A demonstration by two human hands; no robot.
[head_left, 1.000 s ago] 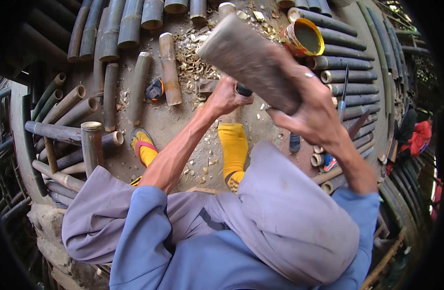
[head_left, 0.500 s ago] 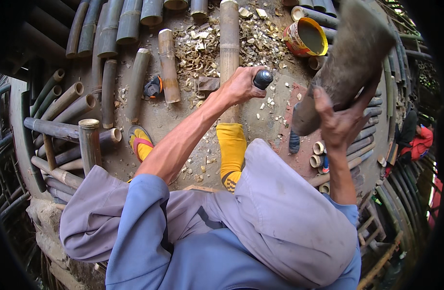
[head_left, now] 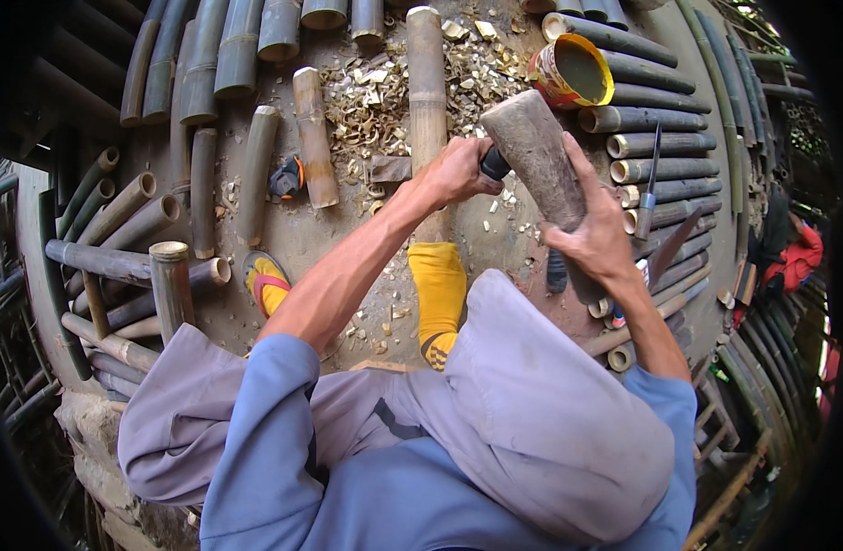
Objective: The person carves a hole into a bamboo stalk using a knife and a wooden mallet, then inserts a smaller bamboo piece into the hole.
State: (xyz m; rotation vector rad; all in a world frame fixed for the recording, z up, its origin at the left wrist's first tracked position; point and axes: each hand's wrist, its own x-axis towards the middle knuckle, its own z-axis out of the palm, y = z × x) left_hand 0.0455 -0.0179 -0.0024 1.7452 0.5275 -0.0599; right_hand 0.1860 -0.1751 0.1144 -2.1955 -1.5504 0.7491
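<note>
My left hand (head_left: 456, 174) is closed around a black tool handle (head_left: 495, 165), whose working end is hidden below the fist. Beneath it, a bamboo tube (head_left: 428, 96) lies lengthwise on the ground, its near end by my foot in a yellow sock (head_left: 437, 280). My right hand (head_left: 591, 225) grips a thick, rough wooden mallet (head_left: 536, 147). The mallet's broad end is right beside the top of the handle; I cannot tell whether they touch. A small dark wood block (head_left: 390, 169) sits left of the tube.
Pale chips (head_left: 371, 119) cover the ground around the tube. A yellow-red bucket (head_left: 573, 73) of dark liquid stands at far right, near stacked bamboo segments (head_left: 664, 145). A knife (head_left: 648, 197) lies upon those. A black-orange tool (head_left: 286, 177) rests at left. Someone in red (head_left: 796, 257) is at far right.
The mallet has swung down and leftward from its raised position at the upper right to the black handle. My left hand keeps its grip, nearly in place. The knife on the bamboo is now uncovered.
</note>
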